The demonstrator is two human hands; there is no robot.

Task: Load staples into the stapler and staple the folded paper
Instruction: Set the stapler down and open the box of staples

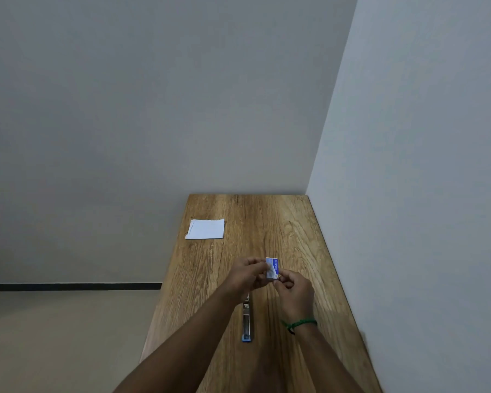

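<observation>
A small blue and white staple box (272,268) is held above the wooden table (289,228), pinched between both hands. My left hand (245,275) grips its left side, and my right hand (295,292) pinches its lower right end. Below the hands, the stapler (247,321) lies opened flat along the table, its metal channel facing up and a blue end nearest me; its far end is hidden by my left hand. The folded white paper (205,229) lies flat near the table's far left edge, away from both hands.
The narrow table stands in a corner, with a wall along its right side and another at its far end. Its left edge drops to a beige floor (54,336). A green band (299,324) circles my right wrist.
</observation>
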